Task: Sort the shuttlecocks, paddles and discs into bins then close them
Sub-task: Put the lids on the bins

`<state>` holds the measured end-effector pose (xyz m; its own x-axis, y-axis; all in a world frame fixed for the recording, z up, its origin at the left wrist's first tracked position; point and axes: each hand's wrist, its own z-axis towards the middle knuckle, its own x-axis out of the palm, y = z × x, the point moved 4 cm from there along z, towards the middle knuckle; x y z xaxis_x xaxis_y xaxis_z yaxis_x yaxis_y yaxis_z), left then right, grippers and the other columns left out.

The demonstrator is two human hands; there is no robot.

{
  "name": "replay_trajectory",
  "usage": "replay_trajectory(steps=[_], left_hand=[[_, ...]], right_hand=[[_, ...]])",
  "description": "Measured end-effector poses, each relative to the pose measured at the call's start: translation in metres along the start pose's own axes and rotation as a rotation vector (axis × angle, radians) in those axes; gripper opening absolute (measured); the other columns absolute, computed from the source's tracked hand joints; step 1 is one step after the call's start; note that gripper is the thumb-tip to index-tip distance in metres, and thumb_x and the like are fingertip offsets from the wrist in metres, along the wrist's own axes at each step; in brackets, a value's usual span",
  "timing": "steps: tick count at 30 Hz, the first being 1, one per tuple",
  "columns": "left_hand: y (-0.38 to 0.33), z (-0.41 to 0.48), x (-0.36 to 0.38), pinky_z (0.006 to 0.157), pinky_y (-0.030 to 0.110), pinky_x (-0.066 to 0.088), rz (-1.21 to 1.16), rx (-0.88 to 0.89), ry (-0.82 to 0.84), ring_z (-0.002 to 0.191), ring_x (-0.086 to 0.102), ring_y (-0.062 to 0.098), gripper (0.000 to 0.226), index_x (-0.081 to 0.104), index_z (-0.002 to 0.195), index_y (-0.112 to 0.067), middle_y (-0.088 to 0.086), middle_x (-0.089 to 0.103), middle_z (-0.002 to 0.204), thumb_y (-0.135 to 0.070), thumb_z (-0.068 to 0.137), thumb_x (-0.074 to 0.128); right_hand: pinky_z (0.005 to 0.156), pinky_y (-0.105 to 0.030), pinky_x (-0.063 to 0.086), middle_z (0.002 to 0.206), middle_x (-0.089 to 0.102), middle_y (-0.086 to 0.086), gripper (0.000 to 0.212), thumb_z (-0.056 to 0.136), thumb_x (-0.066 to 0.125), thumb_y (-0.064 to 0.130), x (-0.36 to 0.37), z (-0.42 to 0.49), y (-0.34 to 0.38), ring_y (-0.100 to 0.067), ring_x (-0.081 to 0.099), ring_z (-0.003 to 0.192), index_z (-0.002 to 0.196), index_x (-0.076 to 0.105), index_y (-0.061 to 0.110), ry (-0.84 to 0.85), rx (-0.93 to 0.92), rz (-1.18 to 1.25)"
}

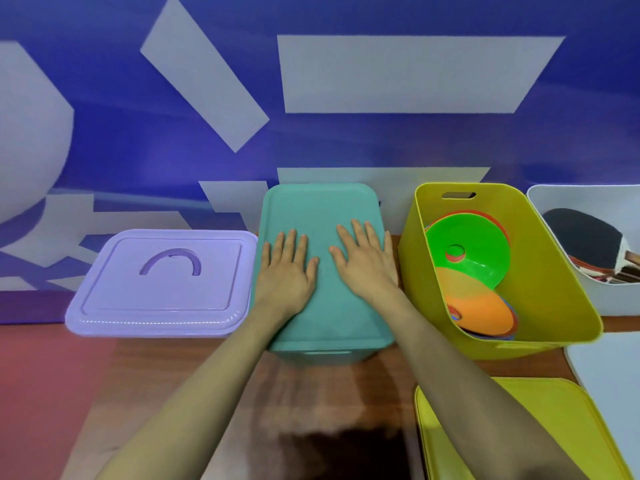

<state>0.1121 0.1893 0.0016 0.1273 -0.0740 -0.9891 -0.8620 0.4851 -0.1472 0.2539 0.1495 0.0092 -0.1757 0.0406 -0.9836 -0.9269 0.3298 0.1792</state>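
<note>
A teal lid [322, 209] covers the teal bin [322, 355] in the middle of the table. My left hand [287, 271] and my right hand [365, 261] both lie flat on that lid, fingers straight and spread. To the right stands an open yellow bin [554, 271] holding a green disc [474, 244], an orange disc [481, 310] and others beneath. Further right, a white bin [554, 202] holds a black-faced paddle [585, 240]. A purple bin with its lid [162, 282] on sits at the left. No shuttlecocks are in sight.
A yellow lid [540, 431] lies on the table at the front right, with a white lid [609, 375] beside it. The blue and grey wall rises right behind the bins. The wooden tabletop [311, 393] shows between my forearms.
</note>
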Motion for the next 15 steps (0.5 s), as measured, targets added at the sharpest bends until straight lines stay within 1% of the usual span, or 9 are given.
replay_trajectory(steps=[2, 5, 7, 9, 10, 12, 15], left_hand=[[0.001, 0.002, -0.002, 0.117, 0.039, -0.003, -0.018, 0.011, 0.009, 0.146, 0.002, 0.020, 0.057, 0.014, 0.150, -0.016, 0.004, 0.007, 0.159, -0.043, 0.100, 0.017], [0.001, 0.002, -0.005, 0.117, 0.039, -0.001, -0.067, 0.029, -0.024, 0.146, 0.005, 0.021, 0.056, 0.019, 0.149, -0.015, 0.005, 0.012, 0.158, -0.041, 0.100, 0.025], [0.004, 0.009, -0.007, 0.117, 0.039, 0.004, -0.133, 0.030, -0.027, 0.145, 0.011, 0.023, 0.055, 0.026, 0.147, -0.014, 0.006, 0.018, 0.156, -0.041, 0.099, 0.032], [0.006, 0.015, -0.011, 0.115, 0.040, 0.014, -0.204, 0.022, -0.004, 0.141, 0.022, 0.025, 0.053, 0.037, 0.141, -0.013, 0.009, 0.029, 0.152, -0.038, 0.095, 0.043], [0.005, 0.016, -0.016, 0.113, 0.040, 0.020, -0.236, 0.014, 0.000, 0.137, 0.028, 0.026, 0.052, 0.041, 0.138, -0.013, 0.010, 0.035, 0.148, -0.035, 0.092, 0.049], [-0.009, 0.012, -0.028, 0.108, 0.038, 0.029, -0.315, 0.016, -0.047, 0.130, 0.038, 0.028, 0.047, 0.047, 0.133, -0.011, 0.010, 0.044, 0.141, -0.028, 0.090, 0.054], [-0.054, -0.008, -0.049, 0.103, 0.035, 0.034, -0.470, 0.112, -0.162, 0.125, 0.042, 0.026, 0.041, 0.050, 0.129, -0.011, 0.007, 0.048, 0.135, -0.021, 0.090, 0.055]], right_hand=[[0.115, -0.048, -0.002, 0.158, 0.010, 0.000, 0.055, 0.098, 0.023, 0.050, 0.002, 0.000, 0.002, -0.020, 0.002, 0.146, 0.149, 0.018, 0.030, 0.000, 0.018, -0.010], [0.115, -0.047, -0.003, 0.158, 0.012, 0.000, 0.055, 0.097, 0.027, 0.050, -0.001, 0.000, 0.004, -0.019, 0.004, 0.146, 0.148, 0.021, 0.029, 0.002, 0.023, 0.029], [0.115, -0.046, 0.001, 0.156, 0.020, 0.000, 0.053, 0.096, 0.036, 0.047, -0.009, 0.000, 0.001, -0.018, 0.010, 0.145, 0.145, 0.030, 0.026, 0.016, 0.009, 0.115], [0.114, -0.045, 0.009, 0.149, 0.032, -0.002, 0.048, 0.094, 0.047, 0.039, -0.018, -0.004, -0.006, -0.017, 0.020, 0.141, 0.139, 0.040, 0.022, 0.014, -0.019, 0.209], [0.113, -0.045, 0.014, 0.145, 0.038, -0.002, 0.046, 0.092, 0.051, 0.036, -0.024, -0.009, -0.011, -0.018, 0.026, 0.138, 0.135, 0.044, 0.020, -0.025, -0.036, 0.246], [0.110, -0.041, 0.026, 0.134, 0.049, -0.005, 0.042, 0.090, 0.057, 0.029, -0.039, -0.022, -0.023, -0.022, 0.037, 0.131, 0.129, 0.051, 0.016, -0.148, -0.075, 0.318], [0.101, -0.036, 0.036, 0.121, 0.058, -0.009, 0.035, 0.087, 0.060, 0.019, -0.061, -0.052, -0.052, -0.028, 0.050, 0.116, 0.121, 0.058, 0.009, -0.289, -0.105, 0.411]])
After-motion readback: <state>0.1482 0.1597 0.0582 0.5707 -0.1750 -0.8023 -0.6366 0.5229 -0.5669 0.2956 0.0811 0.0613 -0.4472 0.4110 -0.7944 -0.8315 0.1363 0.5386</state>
